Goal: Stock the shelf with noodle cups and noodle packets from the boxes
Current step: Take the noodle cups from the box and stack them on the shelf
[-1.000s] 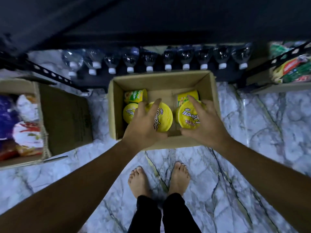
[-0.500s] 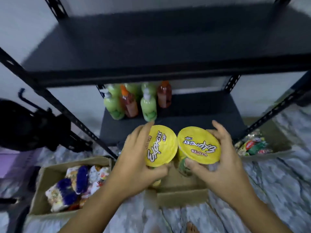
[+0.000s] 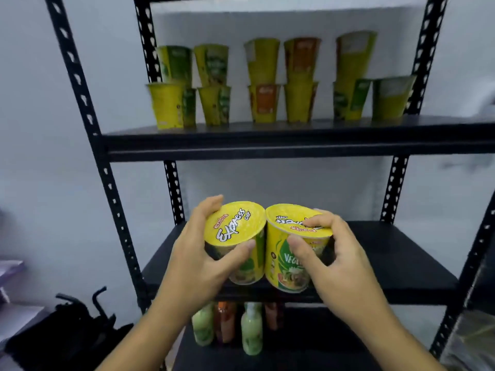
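My left hand [image 3: 199, 253] grips a yellow noodle cup [image 3: 235, 231] with an "Express" lid. My right hand [image 3: 337, 263] grips a second yellow noodle cup [image 3: 286, 263], thumb on its side and fingers over the lid. The two cups touch side by side, held in front of the black middle shelf [image 3: 388, 266], above its front edge. The upper shelf [image 3: 294, 137] carries several yellow noodle cups [image 3: 265, 103] stacked two high. The boxes are out of view.
Small green and orange bottles [image 3: 227, 328] stand on the shelf below. Black perforated uprights [image 3: 88, 124] frame the rack. A black bag [image 3: 69, 333] lies on the floor at the lower left. A white wall is behind the rack.
Both hands lifted the two cups out of the cardboard box on the floor and raised them to middle-shelf height. The view tilted up from the floor to the rack.
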{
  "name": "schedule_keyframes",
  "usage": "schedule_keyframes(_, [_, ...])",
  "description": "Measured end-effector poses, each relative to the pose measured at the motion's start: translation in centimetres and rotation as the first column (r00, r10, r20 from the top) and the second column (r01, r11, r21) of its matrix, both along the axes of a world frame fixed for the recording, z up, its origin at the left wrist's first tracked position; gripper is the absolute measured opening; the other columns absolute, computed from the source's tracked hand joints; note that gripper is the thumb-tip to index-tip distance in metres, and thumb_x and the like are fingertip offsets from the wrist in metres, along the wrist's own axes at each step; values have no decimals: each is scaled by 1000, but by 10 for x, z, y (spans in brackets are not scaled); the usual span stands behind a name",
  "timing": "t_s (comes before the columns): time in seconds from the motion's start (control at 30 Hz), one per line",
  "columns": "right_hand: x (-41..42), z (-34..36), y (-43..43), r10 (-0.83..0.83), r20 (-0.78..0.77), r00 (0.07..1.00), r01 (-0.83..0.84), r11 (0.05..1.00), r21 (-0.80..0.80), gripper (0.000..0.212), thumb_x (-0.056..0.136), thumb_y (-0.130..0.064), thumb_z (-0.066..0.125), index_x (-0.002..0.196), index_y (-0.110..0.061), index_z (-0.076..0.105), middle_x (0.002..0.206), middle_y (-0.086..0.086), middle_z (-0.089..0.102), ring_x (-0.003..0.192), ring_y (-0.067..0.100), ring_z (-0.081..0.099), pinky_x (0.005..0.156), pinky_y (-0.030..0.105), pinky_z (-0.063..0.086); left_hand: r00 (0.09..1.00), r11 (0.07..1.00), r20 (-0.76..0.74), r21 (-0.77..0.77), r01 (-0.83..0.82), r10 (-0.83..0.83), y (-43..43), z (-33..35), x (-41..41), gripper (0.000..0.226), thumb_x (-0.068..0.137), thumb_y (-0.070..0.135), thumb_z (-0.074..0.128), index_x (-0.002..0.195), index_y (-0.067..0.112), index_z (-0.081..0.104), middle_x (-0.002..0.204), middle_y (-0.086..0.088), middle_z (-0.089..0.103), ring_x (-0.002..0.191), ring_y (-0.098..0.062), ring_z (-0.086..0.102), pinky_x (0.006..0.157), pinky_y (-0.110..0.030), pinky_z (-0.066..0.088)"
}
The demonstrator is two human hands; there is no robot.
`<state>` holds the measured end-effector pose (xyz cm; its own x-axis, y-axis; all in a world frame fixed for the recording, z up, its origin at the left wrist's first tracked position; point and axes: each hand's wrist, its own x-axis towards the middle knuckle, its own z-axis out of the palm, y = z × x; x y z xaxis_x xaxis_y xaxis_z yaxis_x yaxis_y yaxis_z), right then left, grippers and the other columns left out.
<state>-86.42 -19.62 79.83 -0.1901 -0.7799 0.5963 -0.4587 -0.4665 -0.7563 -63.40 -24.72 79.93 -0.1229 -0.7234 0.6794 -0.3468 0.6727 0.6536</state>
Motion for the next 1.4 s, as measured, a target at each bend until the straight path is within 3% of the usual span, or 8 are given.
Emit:
schedule_keyframes(0.1, [0, 45, -8, 41, -108, 993, -39, 999, 19, 58, 68, -66, 75, 116, -43, 51, 127, -33, 46, 115, -9, 53, 86, 16, 47, 999, 997, -50, -76, -16, 12, -10, 40, -1, 69, 73, 65, 74, 134, 47, 46, 127, 26, 57, 119, -3, 60, 97, -33, 54])
schedule_keyframes(0.3, [-6, 129, -27, 46, -143, 989, -55, 997, -62, 50, 72, -59, 82, 109, -42, 52, 117, -14, 62, 105, -1, 62, 86, 32, 56, 995, 979, -97, -198, -47, 28, -24, 122, -6, 48, 79, 57, 75, 120, 37, 59, 115, 19, 66, 104, -6, 67, 83, -24, 56])
schedule_keyframes(0.5, [-4, 192, -49, 90, -163, 982, -100, 993, -54, 42, 75, -59, 81, 103, -43, 54, 111, -11, 68, 95, 4, 70, 78, 34, 62, 994, 968, -80, -234, -88, 71, -49, 177, -3, 34, 83, 58, 72, 103, 30, 69, 98, 8, 73, 89, -7, 71, 74, -38, 62])
schedule_keyframes(0.87, [-5, 237, -122, 49, -226, 973, -59, 998, -37, 46, 78, -55, 81, 111, -38, 55, 107, -12, 70, 92, 5, 71, 77, 31, 63, 970, 933, 71, -297, -204, 234, -128, 229, -1, 33, 87, 57, 71, 98, 26, 71, 99, 8, 67, 92, -6, 64, 81, -37, 59])
schedule_keyframes(1.07, [-10, 240, -174, 20, -186, 982, -18, 1000, 12, 49, 75, -53, 84, 110, -42, 52, 110, -11, 69, 96, 12, 70, 83, 42, 62, 938, 927, 145, -264, -268, 313, -179, 238, -3, 34, 90, 57, 68, 102, 24, 68, 103, 4, 65, 95, -12, 62, 83, -39, 56])
schedule_keyframes(1.17, [-12, 238, -192, 6, -220, 975, -6, 1000, 1, 47, 79, -48, 83, 111, -41, 51, 113, -10, 67, 98, 11, 68, 82, 39, 61, 903, 931, 274, -251, -264, 330, -200, 235, 1, 47, 89, 57, 69, 121, 24, 58, 124, 2, 56, 110, -17, 59, 91, -35, 54])
schedule_keyframes(1.23, [-15, 236, -202, 3, -257, 967, -4, 1000, -5, 49, 81, -47, 82, 117, -39, 48, 119, -8, 63, 102, 10, 66, 83, 36, 61, 874, 931, 336, -227, -285, 350, -208, 229, 3, 83, 76, 63, 79, 142, 30, 41, 141, -2, 41, 124, -21, 51, 103, -40, 52])
schedule_keyframes(1.4, [-17, 234, -218, -14, -231, 973, 18, 1000, 15, 66, 79, -47, 83, 128, -39, 39, 129, -2, 57, 109, 14, 62, 89, 37, 57, 828, 883, 311, -212, -418, 466, -217, 220, -2, 129, 68, 55, 90, 161, 36, 3, 156, -12, 18, 136, -32, 43, 112, -47, 46])
